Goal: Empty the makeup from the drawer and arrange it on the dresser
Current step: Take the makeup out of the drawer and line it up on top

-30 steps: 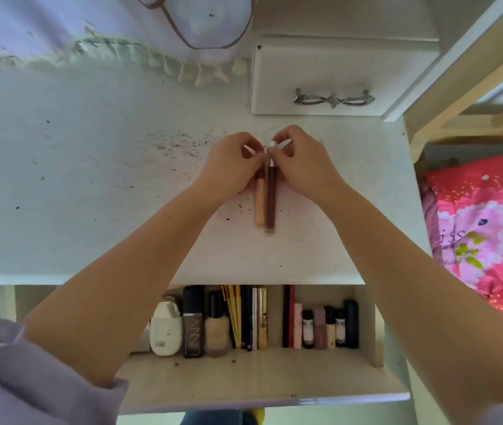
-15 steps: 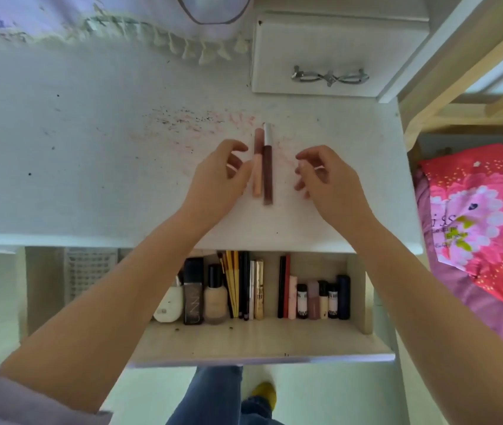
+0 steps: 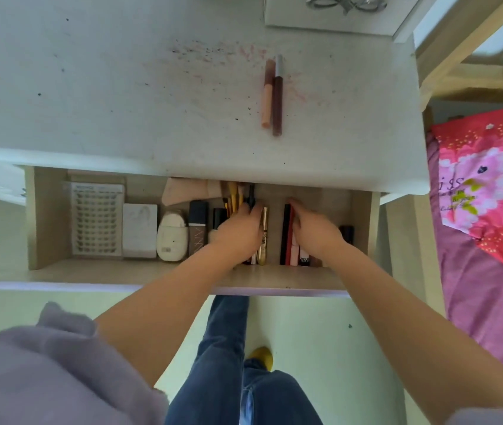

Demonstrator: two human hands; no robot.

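Dresser top (image 3: 121, 87), drawer (image 3: 48, 216) open below.
Left hand (image 3: 238, 231) closing on brushes (image 3: 233, 199); right hand (image 3: 314, 231) grip unclear. Lift straight, avoid toppling neighbours.

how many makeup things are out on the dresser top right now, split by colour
Peach tube: 1
Dark brown tube: 1
Total on the dresser top: 2
They lie side by side, touching. Everything else is still in the open drawer, where both hands are reaching.
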